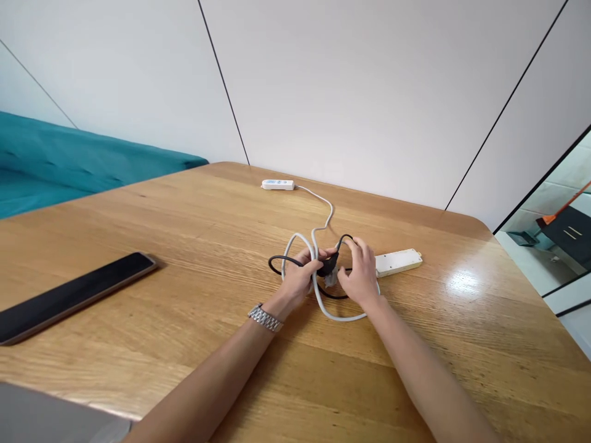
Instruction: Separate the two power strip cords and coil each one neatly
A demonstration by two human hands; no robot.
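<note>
Tangled white cable (323, 306) and black cable (277, 258) lie looped over the wooden table around both hands. My left hand (298, 277), with a metal watch on its wrist, pinches the white cable between thumb and fingers, against a black plug (328, 264). My right hand (361, 271) is curled just right of the plug, its fingertips at the black cable where it arches up. A pale, partly hidden piece (330, 280) sits below the plug. Beyond the right hand lies a white power strip (399, 262), face down; its near end is behind the hand.
A smaller white power strip (277, 184) lies near the wall, joined to the white cable. On the left rests a long black flat object (78, 295). A grey surface (55, 415) shows at bottom left. A teal sofa (92, 160) stands beyond the wooden table (207, 215).
</note>
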